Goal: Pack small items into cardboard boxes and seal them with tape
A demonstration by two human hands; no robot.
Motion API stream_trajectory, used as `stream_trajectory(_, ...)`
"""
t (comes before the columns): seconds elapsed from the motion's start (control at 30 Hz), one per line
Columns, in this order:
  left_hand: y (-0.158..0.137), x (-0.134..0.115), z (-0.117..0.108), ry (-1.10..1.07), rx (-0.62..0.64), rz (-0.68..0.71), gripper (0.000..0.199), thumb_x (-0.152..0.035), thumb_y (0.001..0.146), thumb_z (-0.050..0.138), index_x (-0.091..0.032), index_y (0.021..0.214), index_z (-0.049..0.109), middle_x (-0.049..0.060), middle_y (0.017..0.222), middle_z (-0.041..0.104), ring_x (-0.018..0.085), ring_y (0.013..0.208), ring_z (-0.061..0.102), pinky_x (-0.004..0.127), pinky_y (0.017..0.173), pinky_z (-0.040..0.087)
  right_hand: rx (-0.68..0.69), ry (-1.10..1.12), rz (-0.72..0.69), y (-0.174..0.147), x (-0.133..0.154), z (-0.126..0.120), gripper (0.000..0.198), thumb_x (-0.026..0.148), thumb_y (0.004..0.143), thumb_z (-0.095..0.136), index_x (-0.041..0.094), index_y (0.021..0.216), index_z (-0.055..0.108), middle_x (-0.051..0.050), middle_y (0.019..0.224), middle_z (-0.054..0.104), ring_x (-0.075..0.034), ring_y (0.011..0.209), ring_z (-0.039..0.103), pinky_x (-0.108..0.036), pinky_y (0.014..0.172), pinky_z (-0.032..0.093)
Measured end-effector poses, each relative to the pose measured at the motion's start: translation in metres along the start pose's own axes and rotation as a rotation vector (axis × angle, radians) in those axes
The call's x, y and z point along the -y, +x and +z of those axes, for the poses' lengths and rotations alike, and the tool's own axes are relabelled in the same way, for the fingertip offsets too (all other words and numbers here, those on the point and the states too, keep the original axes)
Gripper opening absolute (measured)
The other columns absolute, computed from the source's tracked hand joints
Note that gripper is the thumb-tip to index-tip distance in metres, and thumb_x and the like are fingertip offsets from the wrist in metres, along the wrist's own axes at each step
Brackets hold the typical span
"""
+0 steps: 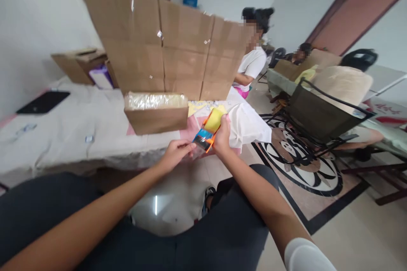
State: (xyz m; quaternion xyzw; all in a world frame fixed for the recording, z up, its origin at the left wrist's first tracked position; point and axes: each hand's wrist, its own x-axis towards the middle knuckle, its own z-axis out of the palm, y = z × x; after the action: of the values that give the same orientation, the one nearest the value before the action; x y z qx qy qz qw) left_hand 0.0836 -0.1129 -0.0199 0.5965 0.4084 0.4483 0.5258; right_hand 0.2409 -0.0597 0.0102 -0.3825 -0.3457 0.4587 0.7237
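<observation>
My right hand (223, 135) is wrapped round a tape dispenser (202, 137) with blue and orange parts and a yellow roll of tape (213, 120). The dispenser tilts down to the left, over the front edge of the table. Close to its lower end is my left hand (179, 152), thumb and fingers pinched together. What lies in the pinch is too small to make out. Just beyond my hands stands a cardboard box (155, 122) with shiny clear tape across its top.
A tall cardboard panel (165, 46) rises behind the box on the cloth-covered table (104, 135). A dark tablet-like object (43, 101) lies at the left. To the right are a person in a white shirt (256, 62), a patterned floor and a chair (324, 114).
</observation>
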Motion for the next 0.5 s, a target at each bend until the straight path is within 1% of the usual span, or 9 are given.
stream_trajectory(0.1,-0.001,0.002,-0.001,-0.076,0.001,-0.025,0.042,-0.056,0.073,0.075,-0.015,0.065,0.067,0.002,0.060,0.065,0.014,0.057,0.057,0.024,0.055,0.044,0.017,0.031,0.071,0.000,0.007,0.005,0.042,0.058,0.092,0.044,0.019,0.091,0.060,-0.001,0.072,0.068,-0.016,0.062,0.066,-0.032,0.063,0.060)
stream_trajectory(0.17,0.000,0.003,-0.004,-0.075,0.045,0.041,0.039,-0.052,0.077,0.073,-0.015,0.067,0.067,0.002,0.060,0.065,0.012,0.056,0.056,0.023,0.055,0.043,0.054,0.018,0.084,0.001,0.010,0.008,0.044,0.060,0.092,0.043,0.019,0.092,0.059,-0.001,0.072,0.067,-0.016,0.062,0.066,-0.032,0.064,0.059)
stream_trajectory(0.23,0.002,0.003,-0.006,-0.076,0.067,0.097,0.037,-0.048,0.082,0.070,-0.014,0.066,0.066,0.002,0.059,0.064,0.011,0.055,0.056,0.022,0.054,0.043,0.091,-0.024,0.086,0.002,0.011,0.009,0.047,0.064,0.090,0.043,0.020,0.092,0.058,-0.001,0.072,0.066,-0.015,0.061,0.065,-0.031,0.065,0.059)
stream_trajectory(0.33,0.004,0.002,-0.008,-0.118,0.075,0.088,0.034,-0.045,0.082,0.070,-0.014,0.067,0.068,0.001,0.059,0.064,0.010,0.054,0.055,0.022,0.053,0.043,0.128,-0.093,0.082,0.002,0.010,0.010,0.049,0.066,0.091,0.039,0.021,0.094,0.059,-0.001,0.072,0.064,-0.015,0.061,0.065,-0.031,0.065,0.058)
stream_trajectory(0.4,0.003,0.002,-0.007,-0.120,0.054,0.076,0.031,-0.043,0.079,0.073,-0.014,0.069,0.069,0.000,0.058,0.064,0.010,0.053,0.054,0.022,0.051,0.042,0.124,-0.137,0.066,0.002,0.008,0.011,0.050,0.064,0.093,0.034,0.021,0.095,0.060,-0.001,0.073,0.064,-0.016,0.062,0.065,-0.032,0.066,0.058)
stream_trajectory(0.5,0.001,0.004,-0.004,-0.057,-0.022,0.107,0.029,-0.041,0.074,0.079,-0.014,0.076,0.071,0.000,0.061,0.065,0.012,0.058,0.058,0.023,0.057,0.044,0.099,-0.181,0.035,0.004,0.004,0.013,0.054,0.064,0.094,0.029,0.021,0.097,0.061,-0.003,0.075,0.065,-0.017,0.066,0.067,-0.034,0.067,0.058)
